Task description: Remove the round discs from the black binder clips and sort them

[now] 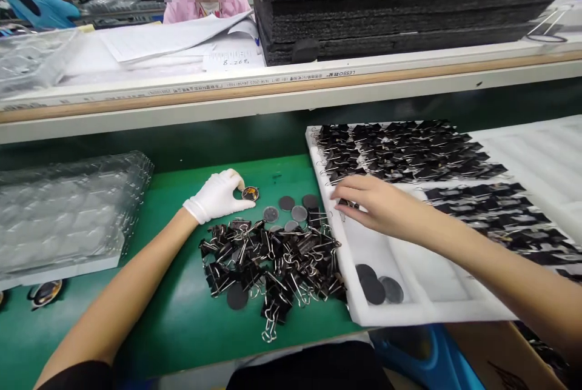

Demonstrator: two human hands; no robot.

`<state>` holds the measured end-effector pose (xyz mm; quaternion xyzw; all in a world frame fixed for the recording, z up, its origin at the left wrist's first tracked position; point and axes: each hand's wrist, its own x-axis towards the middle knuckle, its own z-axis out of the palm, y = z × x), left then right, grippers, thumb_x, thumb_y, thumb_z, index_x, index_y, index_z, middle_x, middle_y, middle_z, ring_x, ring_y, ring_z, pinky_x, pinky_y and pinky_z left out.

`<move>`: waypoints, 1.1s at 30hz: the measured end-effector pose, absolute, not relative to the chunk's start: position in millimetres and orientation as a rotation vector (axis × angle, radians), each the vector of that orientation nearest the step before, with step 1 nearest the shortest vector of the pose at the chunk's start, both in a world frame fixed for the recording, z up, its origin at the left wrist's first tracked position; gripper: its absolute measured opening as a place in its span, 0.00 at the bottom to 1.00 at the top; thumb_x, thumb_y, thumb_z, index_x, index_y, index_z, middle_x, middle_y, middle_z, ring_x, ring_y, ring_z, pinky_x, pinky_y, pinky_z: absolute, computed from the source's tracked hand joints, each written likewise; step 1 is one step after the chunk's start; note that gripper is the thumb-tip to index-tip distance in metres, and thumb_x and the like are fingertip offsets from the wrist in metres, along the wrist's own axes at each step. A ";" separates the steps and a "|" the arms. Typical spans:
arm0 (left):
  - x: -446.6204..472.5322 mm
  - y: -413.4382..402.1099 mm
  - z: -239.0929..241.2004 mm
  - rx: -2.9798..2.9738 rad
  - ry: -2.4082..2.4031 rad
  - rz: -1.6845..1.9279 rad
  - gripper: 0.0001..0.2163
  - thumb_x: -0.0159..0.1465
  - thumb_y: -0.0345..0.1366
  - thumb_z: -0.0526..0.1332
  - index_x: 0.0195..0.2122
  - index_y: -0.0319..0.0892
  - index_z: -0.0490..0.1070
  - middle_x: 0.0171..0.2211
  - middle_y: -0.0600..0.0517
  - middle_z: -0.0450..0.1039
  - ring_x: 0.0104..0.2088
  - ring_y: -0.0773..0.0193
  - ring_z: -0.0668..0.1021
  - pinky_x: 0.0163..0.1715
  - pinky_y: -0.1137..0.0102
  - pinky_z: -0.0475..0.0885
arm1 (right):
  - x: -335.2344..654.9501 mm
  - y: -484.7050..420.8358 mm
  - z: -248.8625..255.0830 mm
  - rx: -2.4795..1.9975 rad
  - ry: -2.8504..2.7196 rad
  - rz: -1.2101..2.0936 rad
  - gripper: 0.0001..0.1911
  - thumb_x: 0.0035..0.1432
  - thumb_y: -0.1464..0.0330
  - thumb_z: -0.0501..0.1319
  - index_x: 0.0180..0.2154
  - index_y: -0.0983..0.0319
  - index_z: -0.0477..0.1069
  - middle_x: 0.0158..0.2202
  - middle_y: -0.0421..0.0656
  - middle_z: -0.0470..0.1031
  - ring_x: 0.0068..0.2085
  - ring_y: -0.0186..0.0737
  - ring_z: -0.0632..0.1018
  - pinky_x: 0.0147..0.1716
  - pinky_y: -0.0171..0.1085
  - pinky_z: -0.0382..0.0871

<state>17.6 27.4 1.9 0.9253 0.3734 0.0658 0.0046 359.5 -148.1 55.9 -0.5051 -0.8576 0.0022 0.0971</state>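
My left hand (217, 197), in a white glove, pinches a small round disc (250, 194) with a dark and orange picture between thumb and fingers, just above the green mat. Bare and bent at the fingers, my right hand (370, 203) is closed on a black binder clip (349, 203) at the left side of the white foam tray (353, 293). A heap of black binder clips (273, 256) with silver handles lies between my arms. Grey and black discs (287, 203) are scattered behind the heap.
Rows of clips (391, 147) fill part of the tray, with loose dark discs (373, 290) in its near corner. Clear plastic blister trays (68, 214) are stacked at left, near another picture disc (46, 293). A shelf (182, 105) bears black foam sheets (386, 8); a person sits beyond.
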 end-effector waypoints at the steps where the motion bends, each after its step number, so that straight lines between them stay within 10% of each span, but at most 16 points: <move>1: 25.1 25.0 2.2 2.902 1.180 0.205 0.24 0.59 0.59 0.66 0.42 0.43 0.74 0.44 0.46 0.74 0.41 0.51 0.77 0.42 0.60 0.71 | 344.3 -133.9 58.9 -1.598 -2.593 0.032 0.11 0.70 0.69 0.56 0.47 0.62 0.76 0.43 0.50 0.78 0.44 0.49 0.80 0.42 0.43 0.72; 6: 42.2 15.4 0.4 2.950 1.123 0.257 0.36 0.61 0.58 0.64 0.68 0.50 0.63 0.58 0.43 0.69 0.54 0.45 0.75 0.49 0.56 0.69 | 285.0 -77.4 61.3 -2.089 -2.793 0.251 0.13 0.63 0.67 0.67 0.48 0.67 0.77 0.45 0.56 0.80 0.45 0.56 0.82 0.35 0.41 0.69; 14: 40.5 18.4 -5.2 2.881 0.960 0.288 0.24 0.62 0.56 0.66 0.53 0.48 0.76 0.49 0.47 0.75 0.48 0.51 0.77 0.48 0.58 0.68 | 301.5 -58.4 60.1 -1.899 -2.652 0.374 0.05 0.57 0.72 0.69 0.37 0.60 0.82 0.38 0.45 0.80 0.38 0.45 0.81 0.35 0.37 0.69; 22: 41.0 19.5 -6.4 2.909 0.979 0.235 0.26 0.62 0.58 0.64 0.53 0.45 0.76 0.48 0.45 0.76 0.47 0.47 0.78 0.44 0.57 0.69 | 264.1 -40.3 17.4 -1.188 -2.560 0.130 0.16 0.70 0.71 0.54 0.49 0.59 0.81 0.46 0.48 0.78 0.38 0.41 0.80 0.37 0.39 0.74; 33: 40.6 17.6 -5.3 2.908 0.955 0.253 0.26 0.63 0.57 0.63 0.57 0.48 0.73 0.50 0.45 0.75 0.47 0.49 0.77 0.42 0.60 0.68 | 262.9 -56.8 36.8 -1.190 -2.675 0.202 0.25 0.62 0.81 0.54 0.57 0.61 0.75 0.55 0.53 0.74 0.51 0.49 0.78 0.49 0.48 0.73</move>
